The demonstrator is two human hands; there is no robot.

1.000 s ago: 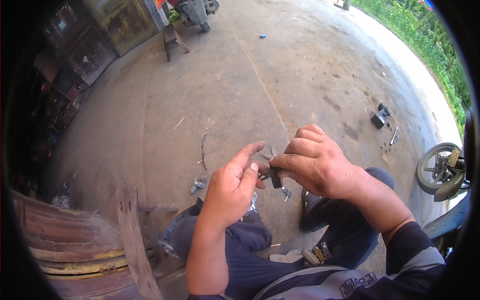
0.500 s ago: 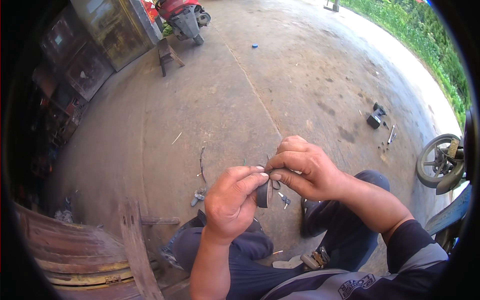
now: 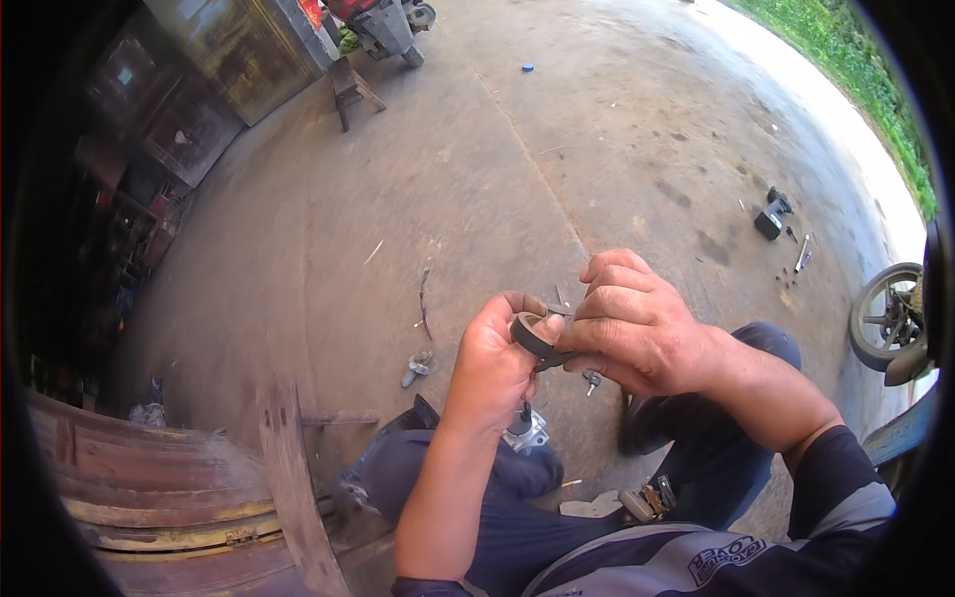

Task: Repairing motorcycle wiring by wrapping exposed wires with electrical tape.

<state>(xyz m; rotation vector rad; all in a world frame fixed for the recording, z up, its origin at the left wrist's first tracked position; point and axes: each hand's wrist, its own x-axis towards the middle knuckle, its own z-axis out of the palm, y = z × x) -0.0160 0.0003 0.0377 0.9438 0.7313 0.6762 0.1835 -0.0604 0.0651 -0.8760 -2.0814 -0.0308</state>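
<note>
In front of my knees both hands are close together. My left hand (image 3: 505,343) is closed around a roll of black tape (image 3: 532,338), which stands on edge by the thumb. My right hand (image 3: 642,323) has its fingers bent and pressed together beside the roll, where a dark strip (image 3: 559,359) runs between the hands. A thin dark piece (image 3: 560,309) shows between the fingertips; what it is I cannot tell. Below my left wrist is a silver metal part (image 3: 527,434) with a black neck, partly hidden. A key (image 3: 593,379) shows just under my right hand.
A wire (image 3: 425,303) and a small grey part (image 3: 416,369) lie on the concrete floor. Wooden furniture (image 3: 179,488) stands close at left, a low stool (image 3: 353,92) farther off. At right are a black power-tool-like object (image 3: 771,217), small loose parts and a motorcycle wheel (image 3: 883,318).
The tape roll has turned and now shows its ring beside my left thumb. My right hand has shifted right. The silver part below my left wrist has come into sight; the whole view has tilted slightly.
</note>
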